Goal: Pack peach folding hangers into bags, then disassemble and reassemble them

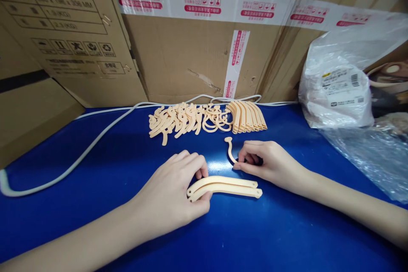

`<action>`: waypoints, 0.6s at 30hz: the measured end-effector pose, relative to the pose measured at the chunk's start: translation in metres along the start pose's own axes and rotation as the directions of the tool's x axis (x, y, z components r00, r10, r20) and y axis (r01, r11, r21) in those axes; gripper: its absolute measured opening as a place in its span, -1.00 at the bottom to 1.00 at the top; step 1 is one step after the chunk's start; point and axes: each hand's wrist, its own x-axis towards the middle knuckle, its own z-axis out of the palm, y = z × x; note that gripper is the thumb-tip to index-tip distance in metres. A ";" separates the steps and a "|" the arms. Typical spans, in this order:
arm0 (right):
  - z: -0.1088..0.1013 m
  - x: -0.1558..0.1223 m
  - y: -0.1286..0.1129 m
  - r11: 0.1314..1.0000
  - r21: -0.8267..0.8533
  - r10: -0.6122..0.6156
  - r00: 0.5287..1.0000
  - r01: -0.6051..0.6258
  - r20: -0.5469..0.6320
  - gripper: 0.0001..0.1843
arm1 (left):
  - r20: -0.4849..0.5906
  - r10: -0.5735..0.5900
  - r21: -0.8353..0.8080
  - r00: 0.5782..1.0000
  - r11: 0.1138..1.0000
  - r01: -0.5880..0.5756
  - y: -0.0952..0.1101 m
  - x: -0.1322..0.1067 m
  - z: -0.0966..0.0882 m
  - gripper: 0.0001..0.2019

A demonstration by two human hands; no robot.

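The left hand (178, 187) grasps 2 long curved beige strips (229, 188) side by side, thumb on the near edge and fingers on the far edge, close to their left ends; small holes show near the strip ends. The right hand (266, 159) pinches the lower end of 1 S-shaped beige piece (230, 149) between thumb and fingertips, its knobbed tip pointing away from the person. Beyond the hands, on the blue tabletop (287, 229), lie a loose heap of small curved pieces (178, 121) and, touching its right side, a row of long curved strips (247, 117). A white cable (95, 151) runs behind them, before a taped cardboard box (191, 51).
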 end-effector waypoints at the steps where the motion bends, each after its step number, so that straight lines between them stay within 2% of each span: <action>1: 0.001 0.000 0.000 1.000 0.003 0.002 1.000 -0.002 -0.006 -0.73 | -0.001 -0.007 -0.001 1.000 1.000 0.007 0.001 -0.001 0.000 -0.92; 7: 0.003 -0.001 0.002 1.000 -0.010 0.007 0.999 -0.007 -0.034 -0.71 | -0.016 -0.021 0.011 1.000 1.000 0.021 0.002 -0.001 0.001 -0.93; 18: 0.003 -0.004 0.005 0.988 -0.110 -0.115 0.990 0.106 -0.079 -0.70 | -0.009 -0.048 0.069 0.999 0.996 0.048 0.006 0.000 0.002 -0.94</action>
